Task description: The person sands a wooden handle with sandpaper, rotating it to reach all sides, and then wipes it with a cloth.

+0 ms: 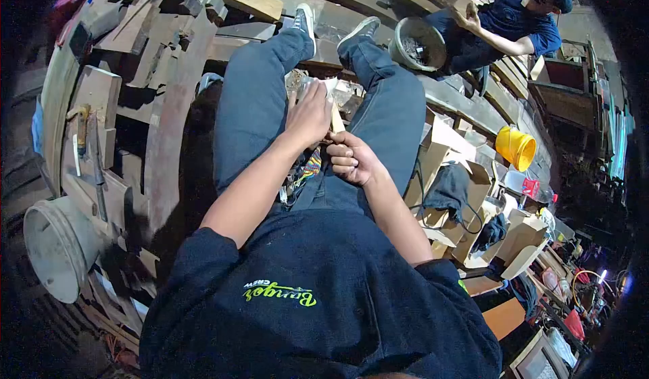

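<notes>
My right hand is closed in a fist round the near end of a narrow, pale wooden piece, held between my thighs. My left hand is beside the upper part of that piece, its fingers pressed together against a white sheet, perhaps paper. Exactly how the sheet meets the wood is hidden by the fingers. A multicoloured striped strap lies in my lap, just below my hands.
Planks and wood offcuts stand at the left, with a whitish bucket lower down. At upper right another person handles a board beside a grey bucket. Cardboard boxes and a yellow bucket are at my right.
</notes>
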A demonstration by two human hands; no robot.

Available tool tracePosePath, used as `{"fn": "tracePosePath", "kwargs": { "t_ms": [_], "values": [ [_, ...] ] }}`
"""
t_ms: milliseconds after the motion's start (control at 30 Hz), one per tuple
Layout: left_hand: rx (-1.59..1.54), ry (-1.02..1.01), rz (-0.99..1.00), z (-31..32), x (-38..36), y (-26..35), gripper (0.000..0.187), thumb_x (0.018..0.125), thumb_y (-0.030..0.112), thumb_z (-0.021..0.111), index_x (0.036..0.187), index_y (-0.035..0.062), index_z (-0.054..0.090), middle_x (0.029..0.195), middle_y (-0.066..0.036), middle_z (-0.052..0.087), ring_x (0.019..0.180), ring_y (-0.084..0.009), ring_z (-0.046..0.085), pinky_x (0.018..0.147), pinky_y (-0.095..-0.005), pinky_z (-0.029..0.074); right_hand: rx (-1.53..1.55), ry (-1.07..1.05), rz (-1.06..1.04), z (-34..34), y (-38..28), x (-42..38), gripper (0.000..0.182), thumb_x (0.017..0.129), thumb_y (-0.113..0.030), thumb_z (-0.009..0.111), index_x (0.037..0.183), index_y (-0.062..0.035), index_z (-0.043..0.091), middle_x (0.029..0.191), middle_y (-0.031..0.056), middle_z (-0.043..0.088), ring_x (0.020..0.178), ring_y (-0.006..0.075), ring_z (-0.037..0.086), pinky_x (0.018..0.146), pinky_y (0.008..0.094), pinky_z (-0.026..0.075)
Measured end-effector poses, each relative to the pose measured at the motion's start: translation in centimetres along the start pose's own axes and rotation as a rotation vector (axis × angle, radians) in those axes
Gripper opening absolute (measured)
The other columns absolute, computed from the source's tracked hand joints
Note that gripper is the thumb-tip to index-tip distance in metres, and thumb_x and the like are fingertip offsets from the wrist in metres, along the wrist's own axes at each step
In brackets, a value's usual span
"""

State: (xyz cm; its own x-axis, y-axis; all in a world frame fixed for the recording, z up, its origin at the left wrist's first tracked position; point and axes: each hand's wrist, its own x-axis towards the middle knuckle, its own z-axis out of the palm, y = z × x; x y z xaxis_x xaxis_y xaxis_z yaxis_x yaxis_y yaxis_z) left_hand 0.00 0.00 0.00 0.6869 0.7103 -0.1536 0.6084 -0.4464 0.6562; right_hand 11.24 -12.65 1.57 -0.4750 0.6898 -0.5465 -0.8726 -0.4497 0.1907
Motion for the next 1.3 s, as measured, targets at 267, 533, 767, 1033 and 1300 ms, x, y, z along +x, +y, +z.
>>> {"fn": "tracePosePath", "kwargs": {
  "t_ms": [267,533,767,1033,1300],
  "values": [
    [0.025,0.017,0.046,-0.4,-0.5,0.5,0.050,0.101,0.028,0.041,0.138,-0.0047,0.044,0.143,-0.026,0.046,0.136,-0.0369,0.041,0.114,-0.0522,0.026,-0.054,0.043,0.007,1.2,-0.5,-0.7,0.035,0.102,-0.024,0.042,0.069,-0.0117,0.047,0.049,-0.0051,0.039,0.034,0.0067,0.033,0.035,0.0229,0.031],
    [0.016,0.013,0.084,-0.1,-1.1,0.3,0.049,0.100,0.028,0.042,0.137,-0.0037,0.044,0.143,-0.024,0.046,0.136,-0.0377,0.041,0.113,-0.0566,0.026,-0.011,0.059,-0.008,0.4,-0.3,-0.4,0.023,0.102,-0.021,0.042,0.081,-0.0119,0.045,0.051,-0.0054,0.041,0.034,0.0053,0.032,0.032,0.0213,0.028],
    [0.012,-0.008,0.031,-0.5,-0.5,0.6,0.047,0.101,0.028,0.040,0.135,-0.0045,0.045,0.143,-0.024,0.047,0.137,-0.0359,0.041,0.114,-0.0520,0.026,0.003,0.053,-0.009,0.4,0.0,-0.5,0.025,0.101,-0.020,0.043,0.078,-0.0127,0.045,0.051,-0.0058,0.042,0.034,0.0053,0.032,0.031,0.0227,0.027],
    [0.061,0.024,-0.007,-0.4,0.2,1.2,0.048,0.102,0.029,0.040,0.138,-0.0023,0.046,0.146,-0.025,0.043,0.137,-0.0378,0.040,0.113,-0.0547,0.027,-0.033,0.066,0.010,0.9,-0.3,-0.4,0.038,0.101,-0.024,0.041,0.066,-0.0112,0.045,0.049,-0.0045,0.040,0.033,0.0069,0.033,0.033,0.0226,0.030],
    [0.036,0.024,0.014,-1.0,0.0,1.0,0.050,0.102,0.029,0.039,0.140,-0.0033,0.044,0.147,-0.023,0.043,0.139,-0.0356,0.039,0.114,-0.0533,0.026,-0.036,0.055,0.010,0.7,-0.1,-0.2,0.029,0.101,-0.021,0.042,0.074,-0.0116,0.045,0.051,-0.0047,0.042,0.034,0.0061,0.033,0.032,0.0221,0.027]
  ]
}}
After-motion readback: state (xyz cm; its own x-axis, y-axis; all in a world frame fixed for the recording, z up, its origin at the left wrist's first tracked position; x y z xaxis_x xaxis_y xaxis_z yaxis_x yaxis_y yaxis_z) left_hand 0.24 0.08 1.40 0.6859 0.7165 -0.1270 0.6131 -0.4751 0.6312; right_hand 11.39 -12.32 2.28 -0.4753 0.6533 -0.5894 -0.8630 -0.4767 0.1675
